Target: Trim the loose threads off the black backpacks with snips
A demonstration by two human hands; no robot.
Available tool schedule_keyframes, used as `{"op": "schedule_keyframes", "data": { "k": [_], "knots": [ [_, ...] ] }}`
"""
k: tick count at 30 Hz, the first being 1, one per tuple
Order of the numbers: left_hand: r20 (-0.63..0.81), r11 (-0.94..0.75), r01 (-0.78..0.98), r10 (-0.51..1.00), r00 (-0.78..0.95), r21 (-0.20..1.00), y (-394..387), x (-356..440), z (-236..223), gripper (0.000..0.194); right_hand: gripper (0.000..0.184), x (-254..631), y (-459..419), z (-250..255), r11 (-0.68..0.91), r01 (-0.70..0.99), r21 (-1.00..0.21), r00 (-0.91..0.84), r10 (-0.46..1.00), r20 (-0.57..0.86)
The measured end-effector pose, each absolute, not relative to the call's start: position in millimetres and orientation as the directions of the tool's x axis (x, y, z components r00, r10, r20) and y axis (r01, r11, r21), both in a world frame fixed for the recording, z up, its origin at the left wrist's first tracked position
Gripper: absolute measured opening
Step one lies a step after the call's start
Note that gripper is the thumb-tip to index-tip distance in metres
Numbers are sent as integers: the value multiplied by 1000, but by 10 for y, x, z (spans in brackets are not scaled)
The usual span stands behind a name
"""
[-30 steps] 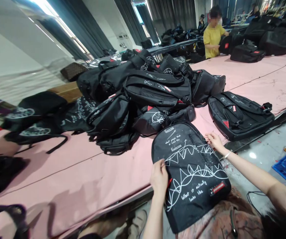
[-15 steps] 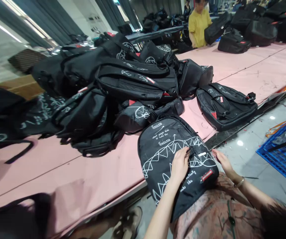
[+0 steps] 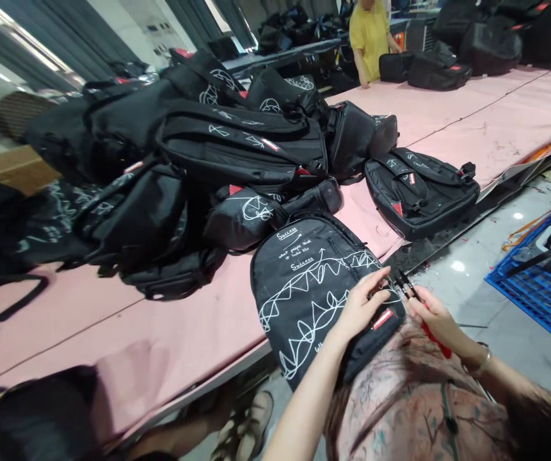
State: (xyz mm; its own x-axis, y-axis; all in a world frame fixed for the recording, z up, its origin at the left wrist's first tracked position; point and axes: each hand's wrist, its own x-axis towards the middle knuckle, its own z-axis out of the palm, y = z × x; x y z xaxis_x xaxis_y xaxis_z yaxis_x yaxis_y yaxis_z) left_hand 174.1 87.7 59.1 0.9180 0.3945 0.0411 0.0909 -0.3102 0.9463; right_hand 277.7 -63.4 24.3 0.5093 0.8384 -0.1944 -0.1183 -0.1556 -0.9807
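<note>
A long pink-covered table (image 3: 126, 333) is seen running across the whole view. A heap of black backpacks (image 3: 193, 160) is piled on it; an exact count cannot be made, since they overlap, but at least eight can be told apart. One more black backpack (image 3: 419, 192) is laid alone to the right of the heap, straps up. Further bags are stacked at the far end, where one person in a yellow shirt (image 3: 370, 38) is standing at the table. One blue crate (image 3: 539, 288) is seen on the floor at the right edge.

One printed backpack (image 3: 313, 288), black with white scribbled lines and lettering, is propped with its top on the table edge and its bottom on the wearer's lap. One small red label (image 3: 383, 318) is sewn near its lower corner.

Two hands are in view. The left hand (image 3: 362, 302) is reached across from below, forearm slanted up and to the right, fingers curled and pinched on the bag's right edge. The right hand (image 3: 431, 314) is brought in from the right, wrist bent, closed on a small red-handled tool (image 3: 423, 317), whose dark tip is held just beside the left fingertips.
</note>
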Motion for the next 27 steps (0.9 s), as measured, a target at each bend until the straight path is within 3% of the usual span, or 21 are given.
{"op": "schedule_keyframes", "data": {
  "k": [4, 8, 12, 17, 21, 27],
  "knots": [
    [22, -590, 147, 269, 963, 794, 1050, 1639, 478, 26, 33, 2917, -971, -46, -294, -31, -955, 604, 756, -252],
    [9, -679, 104, 160, 987, 727, 1008, 1704, 444, 26, 30, 2857, -1148, -229, -300, 74, -951, 621, 760, -191],
    [9, -683, 136, 205, 979, 718, 903, 1790, 362, 14, 25, 2812, -1118, -233, -258, 353, -899, 557, 830, -20],
    [28, -574, 208, 375, 927, 792, 829, 1802, 177, 7, 20, 2906, -1045, -149, -229, 696, -681, 441, 884, 154],
    [35, -531, 203, 404, 914, 823, 810, 1797, 106, 6, 20, 3001, -1006, -122, -177, 774, -608, 344, 923, 170],
    [48, -517, 192, 414, 909, 834, 795, 1801, 53, 8, 17, 3094, -986, -175, -155, 704, -693, 376, 909, 180]
  ]
}}
